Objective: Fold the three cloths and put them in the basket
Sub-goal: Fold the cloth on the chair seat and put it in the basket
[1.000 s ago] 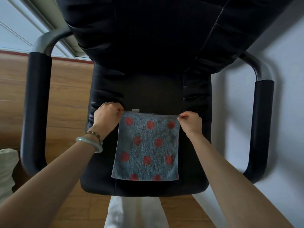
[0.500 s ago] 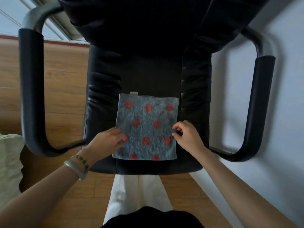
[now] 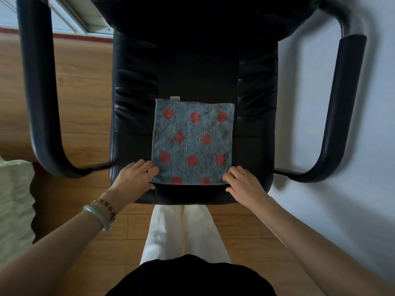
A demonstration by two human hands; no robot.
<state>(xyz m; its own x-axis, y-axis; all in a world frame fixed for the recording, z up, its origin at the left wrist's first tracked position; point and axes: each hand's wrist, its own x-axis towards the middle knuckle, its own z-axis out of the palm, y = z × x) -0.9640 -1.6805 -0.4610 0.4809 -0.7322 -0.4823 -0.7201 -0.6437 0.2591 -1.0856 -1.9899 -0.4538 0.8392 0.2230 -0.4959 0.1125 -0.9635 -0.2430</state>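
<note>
A grey-blue cloth with red dots point(image 3: 192, 144) lies flat and square on the black chair seat point(image 3: 132, 116), with a small white tag at its far edge. My left hand point(image 3: 134, 178) is at the cloth's near left corner, fingers on top and thumb at the near edge, pinching it. At the near right corner my right hand point(image 3: 243, 182) pinches the cloth the same way. No basket and no other cloths are in view.
The chair has black padded armrests, left point(image 3: 38, 92) and right point(image 3: 339, 107), and a dark backrest point(image 3: 192, 28) at the far side. A pale cushion point(image 3: 15, 199) lies at the left edge. Wooden floor is on the left, a white wall on the right.
Both hands left the cloth's far corners and slid back along its sides to the near corners. The cloth has stayed flat on the seat.
</note>
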